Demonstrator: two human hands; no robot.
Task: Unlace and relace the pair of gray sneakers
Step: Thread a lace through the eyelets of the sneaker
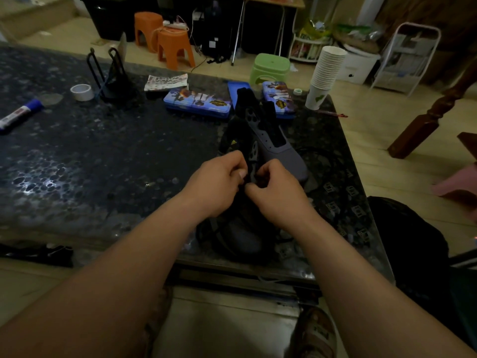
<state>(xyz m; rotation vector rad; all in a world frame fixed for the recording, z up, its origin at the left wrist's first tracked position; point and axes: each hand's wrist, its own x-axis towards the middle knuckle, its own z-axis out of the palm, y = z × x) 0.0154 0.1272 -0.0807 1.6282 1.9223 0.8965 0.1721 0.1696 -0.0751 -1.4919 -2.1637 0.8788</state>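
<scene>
Pinching at the eyelet strip of the near gray sneaker: left hand and right hand, fingers curled, fingertips almost meeting; whether a lace lies between them cannot be told. Near sneaker: right part of the dark speckled table, beneath both hands. Far gray sneaker: just behind, eyelets bare, tongue raised. Also on table: blue tins, paper cup stack, tape roll.

Two sneakers, two hands, two orange stools, one green stool.
</scene>
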